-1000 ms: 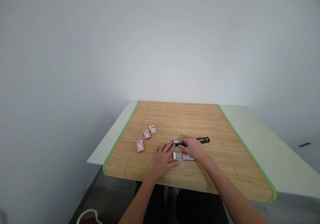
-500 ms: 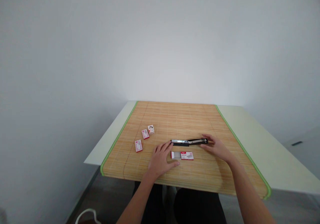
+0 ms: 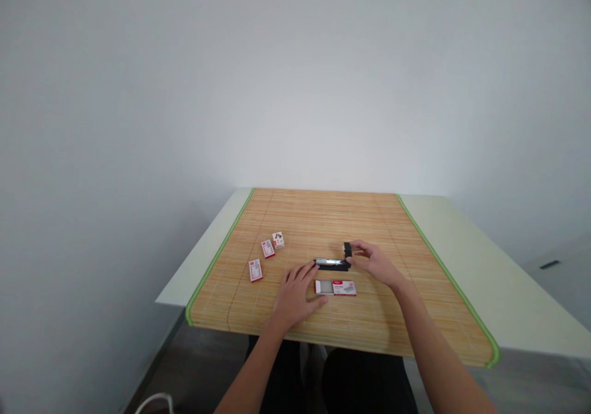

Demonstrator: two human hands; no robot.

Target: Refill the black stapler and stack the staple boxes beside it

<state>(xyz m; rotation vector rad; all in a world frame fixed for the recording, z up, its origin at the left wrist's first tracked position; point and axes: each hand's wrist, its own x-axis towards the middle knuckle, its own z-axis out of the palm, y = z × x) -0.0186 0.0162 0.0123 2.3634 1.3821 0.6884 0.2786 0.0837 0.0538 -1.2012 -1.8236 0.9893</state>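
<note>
a black stapler (image 3: 331, 264) lies at the middle of a bamboo mat (image 3: 415, 315) — the right hand (image 3: 376, 264) pinched on its raised top arm, the left hand (image 3: 298, 291) flat, fingers spread, fingertips at its left end. an open staple box (image 3: 335, 287) sits just in front; three small boxes (image 3: 268, 248) lie further left.

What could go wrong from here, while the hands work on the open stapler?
1. The right hand holds the black top of the stapler raised; if it snaps down, the left hand fingertips at the front end might get pinched.
2. The open staple box lies close under both hands; a wrist may knock it and spill staples on the bamboo mat.
</note>
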